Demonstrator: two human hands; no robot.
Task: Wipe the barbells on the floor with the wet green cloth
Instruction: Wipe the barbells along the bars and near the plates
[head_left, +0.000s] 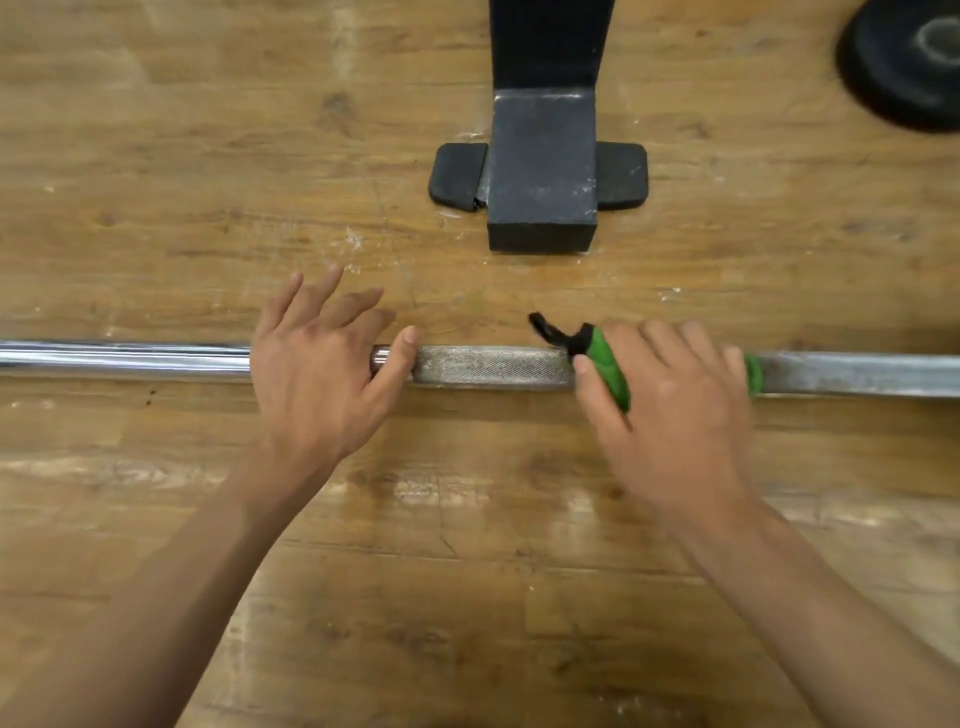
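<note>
Wiping looks under way: on the floor (156, 156) the barbell (493, 366) runs 9 to 3 o'clock, left hand (322, 374) splayed flat steadying it, right hand (670, 410) clasping the green cloth (608, 369) round it at 3 o'clock, which should next slide along the knurling.

Your left grip (317, 369) lies palm down across the barbell (493, 366). Its four fingers are straight, fanned apart and pointing away from you, and the thumb stretches to the right and rests on top of the bar. Your right grip (670, 410) is also palm down. Its fingers curl over the far side of the green cloth (609, 371) wrapped on the bar, with the thumb pressed against the cloth's near left edge. The two grips are apart. Both forearms are bare; the left comes in from the lower left corner, the right from the lower right, wrists roughly straight.
</note>
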